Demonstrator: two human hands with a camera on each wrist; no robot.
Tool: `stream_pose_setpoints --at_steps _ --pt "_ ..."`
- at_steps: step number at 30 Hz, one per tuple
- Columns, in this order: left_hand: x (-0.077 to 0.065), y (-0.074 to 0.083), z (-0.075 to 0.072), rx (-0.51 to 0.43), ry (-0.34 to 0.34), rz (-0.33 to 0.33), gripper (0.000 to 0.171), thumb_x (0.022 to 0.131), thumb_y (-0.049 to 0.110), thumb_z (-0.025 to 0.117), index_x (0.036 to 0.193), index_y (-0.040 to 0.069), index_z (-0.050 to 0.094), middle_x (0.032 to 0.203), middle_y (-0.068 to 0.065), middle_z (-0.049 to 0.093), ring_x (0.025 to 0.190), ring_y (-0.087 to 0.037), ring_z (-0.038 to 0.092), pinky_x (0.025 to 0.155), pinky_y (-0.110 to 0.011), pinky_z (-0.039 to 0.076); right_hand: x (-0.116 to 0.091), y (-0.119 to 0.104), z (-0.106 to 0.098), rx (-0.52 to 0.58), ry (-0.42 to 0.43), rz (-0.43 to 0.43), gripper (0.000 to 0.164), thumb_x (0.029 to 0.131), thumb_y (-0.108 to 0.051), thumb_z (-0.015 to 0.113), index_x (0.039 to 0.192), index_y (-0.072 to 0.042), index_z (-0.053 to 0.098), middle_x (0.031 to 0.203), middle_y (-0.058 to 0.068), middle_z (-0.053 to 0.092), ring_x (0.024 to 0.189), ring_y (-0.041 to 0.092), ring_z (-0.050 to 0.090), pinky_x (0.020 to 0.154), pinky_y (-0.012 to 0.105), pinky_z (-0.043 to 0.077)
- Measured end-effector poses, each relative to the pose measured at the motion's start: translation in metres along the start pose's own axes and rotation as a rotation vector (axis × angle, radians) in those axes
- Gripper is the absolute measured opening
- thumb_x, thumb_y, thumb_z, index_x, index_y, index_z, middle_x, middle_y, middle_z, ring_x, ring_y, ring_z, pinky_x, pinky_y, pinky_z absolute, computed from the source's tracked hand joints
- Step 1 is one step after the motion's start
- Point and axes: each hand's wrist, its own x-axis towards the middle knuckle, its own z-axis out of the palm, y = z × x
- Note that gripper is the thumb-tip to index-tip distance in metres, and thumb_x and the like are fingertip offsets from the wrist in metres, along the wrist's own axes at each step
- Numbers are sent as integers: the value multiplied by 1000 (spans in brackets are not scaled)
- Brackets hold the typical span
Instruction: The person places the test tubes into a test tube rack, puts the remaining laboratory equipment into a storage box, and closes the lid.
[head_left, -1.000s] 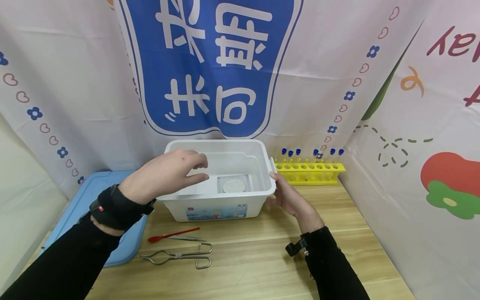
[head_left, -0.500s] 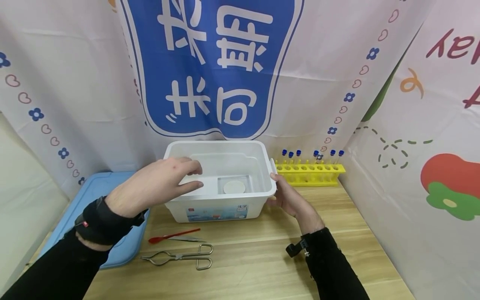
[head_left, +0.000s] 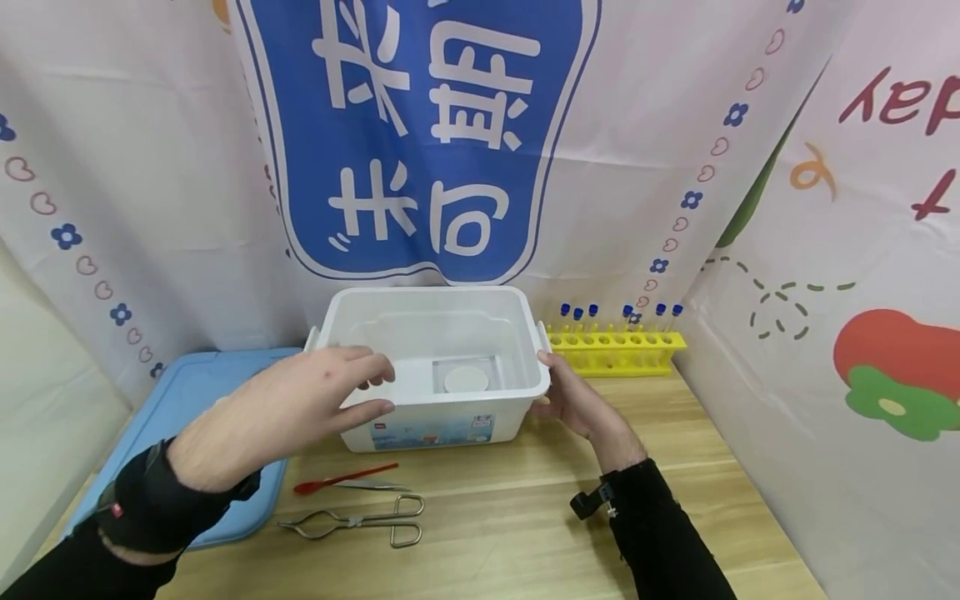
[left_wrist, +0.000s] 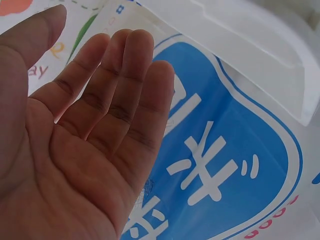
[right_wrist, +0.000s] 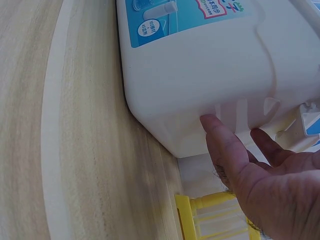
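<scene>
A white plastic bin [head_left: 442,417] stands on the table, its inside holding a clear square piece with a pale round disc [head_left: 466,379]. Over its front left corner hovers my left hand [head_left: 300,400], fingers loosely bent and thumb apart; the palm [left_wrist: 75,155] holds nothing in the left wrist view. My right hand [head_left: 577,404] is at the bin's right end, thumb at the rim beside the handle. In the right wrist view its fingers [right_wrist: 225,142] touch the end wall from outside. In front of the bin lie a red spoon [head_left: 307,487], tweezers [head_left: 375,484] and metal tongs [head_left: 356,522].
A blue lid [head_left: 202,375] lies to the left, partly under my left arm. Behind my right hand stands a yellow rack [head_left: 615,354] of tubes with blue caps. Printed cloth [head_left: 615,125] hangs close behind the bin and along the right side.
My left hand has drawn back left and toward me, from over the bin's middle to its front left corner. The right hand stays at the bin's end. The head view has shifted slightly.
</scene>
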Motion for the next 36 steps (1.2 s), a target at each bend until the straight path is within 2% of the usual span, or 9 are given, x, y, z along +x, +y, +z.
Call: stream_pose_setpoints --at_steps 6,9,13,16,21,24,29,36 --pt "-12 4 12 15 -11 25 21 108 35 89 125 26 81 120 8 84 94 -4 74 76 -31 67 -1 0 2 6 -3 1 82 116 -68 35 187 -28 28 187 20 36 175 48 40 131 69 52" --pt "-16 6 20 12 -32 38 21 107 35 90 124 27 80 119 10 83 93 -1 74 75 -28 65 -2 1 1 -1 -5 1 82 116 -68 34 187 -27 28 187 21 37 174 49 41 128 64 56" --pt "-20 9 34 2 -57 77 21 107 37 90 121 29 77 111 15 80 88 4 66 70 -24 59 -1 2 -1 -7 -4 0 82 116 -68 33 187 -26 28 187 21 37 174 49 41 124 57 59" --pt "-24 10 45 16 -56 128 20 107 38 89 115 29 73 103 18 72 84 6 57 67 -22 53 -1 2 -2 -6 -3 4 82 116 -69 33 187 -27 29 187 20 37 175 48 41 126 61 58" --pt "-27 10 62 25 -50 177 23 105 34 92 107 30 70 95 19 63 82 6 51 67 -21 50 0 2 -1 0 -12 1 82 116 -69 34 187 -29 28 188 17 36 176 48 38 132 69 52" --pt "-28 10 71 2 -97 169 23 103 33 94 111 28 73 97 18 66 83 5 53 66 -20 51 1 0 0 3 -14 0 82 116 -69 35 187 -30 28 189 17 36 177 48 38 133 72 50" --pt "-30 9 85 -8 -175 148 24 102 34 95 115 27 76 103 14 75 87 3 62 69 -23 58 1 0 0 -1 -14 -4 82 116 -69 36 187 -31 27 190 16 34 178 48 36 134 73 48" --pt "-32 6 105 57 -226 161 35 92 28 103 106 25 71 98 14 70 81 1 59 65 -24 57 -1 0 0 3 -9 0 81 116 -69 35 187 -31 29 188 17 37 176 48 39 133 72 50"
